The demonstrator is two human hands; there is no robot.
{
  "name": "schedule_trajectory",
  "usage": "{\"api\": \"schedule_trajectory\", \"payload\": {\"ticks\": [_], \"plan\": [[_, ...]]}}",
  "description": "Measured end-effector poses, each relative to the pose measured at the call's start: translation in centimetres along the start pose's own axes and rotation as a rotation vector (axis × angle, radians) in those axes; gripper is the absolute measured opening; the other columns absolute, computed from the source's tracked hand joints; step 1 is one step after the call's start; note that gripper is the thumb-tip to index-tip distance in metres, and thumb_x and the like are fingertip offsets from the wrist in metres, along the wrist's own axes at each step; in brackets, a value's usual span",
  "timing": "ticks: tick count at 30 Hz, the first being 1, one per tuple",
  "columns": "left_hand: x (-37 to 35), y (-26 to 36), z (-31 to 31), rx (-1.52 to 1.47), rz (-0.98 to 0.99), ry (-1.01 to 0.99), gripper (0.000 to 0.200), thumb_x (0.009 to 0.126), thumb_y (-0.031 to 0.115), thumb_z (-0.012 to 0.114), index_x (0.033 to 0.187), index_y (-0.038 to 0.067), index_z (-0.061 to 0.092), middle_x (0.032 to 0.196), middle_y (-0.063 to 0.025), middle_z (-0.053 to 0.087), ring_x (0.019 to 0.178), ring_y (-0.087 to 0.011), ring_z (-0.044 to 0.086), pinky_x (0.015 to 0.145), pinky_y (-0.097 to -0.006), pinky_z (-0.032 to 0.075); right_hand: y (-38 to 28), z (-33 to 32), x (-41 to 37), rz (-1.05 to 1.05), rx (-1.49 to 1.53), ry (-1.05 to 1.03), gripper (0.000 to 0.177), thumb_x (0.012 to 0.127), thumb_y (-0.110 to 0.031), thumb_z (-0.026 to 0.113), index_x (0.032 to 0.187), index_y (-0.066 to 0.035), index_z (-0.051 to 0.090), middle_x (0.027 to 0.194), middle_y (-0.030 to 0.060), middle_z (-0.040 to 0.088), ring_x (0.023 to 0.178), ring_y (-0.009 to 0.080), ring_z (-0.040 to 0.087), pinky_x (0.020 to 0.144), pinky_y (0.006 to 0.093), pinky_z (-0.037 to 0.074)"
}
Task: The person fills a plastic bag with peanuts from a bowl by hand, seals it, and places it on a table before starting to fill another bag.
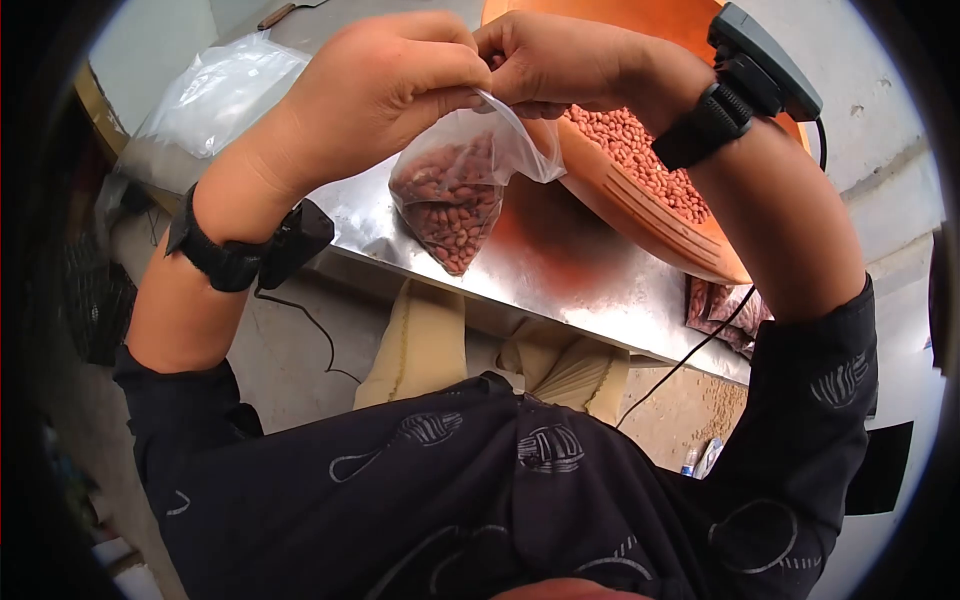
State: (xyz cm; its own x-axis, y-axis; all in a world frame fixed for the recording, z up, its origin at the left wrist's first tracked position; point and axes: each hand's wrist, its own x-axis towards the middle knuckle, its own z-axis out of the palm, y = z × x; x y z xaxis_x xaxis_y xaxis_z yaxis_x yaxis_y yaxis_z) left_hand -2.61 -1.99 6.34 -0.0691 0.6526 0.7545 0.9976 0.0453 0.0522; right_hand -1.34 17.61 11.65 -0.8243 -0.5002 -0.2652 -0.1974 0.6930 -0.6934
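Note:
A clear plastic bag [450, 205], partly filled with reddish-brown peanuts, hangs over the front of the metal table. My left hand [400, 85] is closed, pinching the bag's gathered top. Right beside it, my right hand [560, 65] is curled shut at the same bunched plastic, with the fingertips of both hands nearly touching. A small reddish patch shows between the hands, too hidden to name. Loose plastic flares out below my right fingers. Just behind and right of the bag, an orange basin [650, 228] holds many loose peanuts [630, 150].
The shiny metal table [360, 215] has its front edge close to my body. Clear plastic bags [225, 90] lie at the back left, near a wooden-handled tool [277, 15]. Filled peanut packets [735, 310] sit right, under the basin. A black cable [690, 355] trails from my right wrist device.

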Motion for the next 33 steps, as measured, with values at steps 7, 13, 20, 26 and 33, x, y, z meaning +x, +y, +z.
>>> {"api": "schedule_trajectory", "payload": {"ticks": [7, 13, 20, 26, 33], "plan": [[-0.2, -0.2, -0.5, 0.032, 0.004, 0.003, 0.014, 0.079, -0.001, 0.068, 0.092, 0.002, 0.064, 0.085, -0.0075, 0.059, 0.070, -0.0220, 0.057, 0.061, -0.0301, 0.046, 0.3, 1.3, 0.7, 0.041, -0.021, 0.130, 0.024, 0.087, -0.015, 0.066, 0.103, 0.002, 0.063, 0.090, 0.0057, 0.065, 0.078, 0.0125, 0.063, 0.069, 0.0287, 0.055], [-0.3, 0.0, -1.3, 0.117, 0.010, -0.025, 0.013, 0.078, -0.002, 0.068, 0.090, 0.002, 0.062, 0.081, -0.0074, 0.056, 0.067, -0.0213, 0.054, 0.059, -0.0290, 0.043, -0.8, -0.5, -0.8, -0.012, -0.051, 0.052, 0.026, 0.088, -0.008, 0.062, 0.112, 0.002, 0.059, 0.093, 0.0063, 0.064, 0.081, 0.0125, 0.062, 0.070, 0.0257, 0.053], [-0.8, 0.4, -0.8, 0.090, -0.069, 0.028, 0.009, 0.077, 0.001, 0.069, 0.084, 0.003, 0.063, 0.078, -0.0074, 0.056, 0.068, -0.0238, 0.056, 0.059, -0.0311, 0.044, 2.5, -5.5, -4.1, -0.003, 0.276, 0.187, 0.017, 0.088, -0.004, 0.061, 0.105, 0.001, 0.060, 0.089, 0.0062, 0.065, 0.080, 0.0123, 0.065, 0.070, 0.0248, 0.054], [-0.6, -0.6, -0.2, 0.043, -0.077, 0.023, 0.013, 0.076, -0.003, 0.068, 0.086, 0.002, 0.063, 0.084, -0.0086, 0.060, 0.066, -0.0219, 0.056, 0.056, -0.0294, 0.045, 14.1, -9.3, -5.6, 0.603, -0.306, 0.121, 0.047, 0.082, -0.019, 0.070, 0.124, -0.006, 0.054, 0.103, 0.0087, 0.064, 0.086, 0.0166, 0.063, 0.068, 0.0342, 0.058], [-0.1, -0.8, -0.3, 0.032, -0.100, 0.003, 0.019, 0.073, -0.001, 0.071, 0.090, 0.001, 0.062, 0.085, -0.0100, 0.061, 0.064, -0.0203, 0.057, 0.054, -0.0265, 0.046, 19.2, -7.2, -4.5, 0.754, -0.100, 0.005, 0.093, 0.077, -0.020, 0.079, 0.148, -0.012, 0.019, 0.113, 0.0134, 0.060, 0.087, 0.0250, 0.064, 0.072, 0.0404, 0.059]]}}
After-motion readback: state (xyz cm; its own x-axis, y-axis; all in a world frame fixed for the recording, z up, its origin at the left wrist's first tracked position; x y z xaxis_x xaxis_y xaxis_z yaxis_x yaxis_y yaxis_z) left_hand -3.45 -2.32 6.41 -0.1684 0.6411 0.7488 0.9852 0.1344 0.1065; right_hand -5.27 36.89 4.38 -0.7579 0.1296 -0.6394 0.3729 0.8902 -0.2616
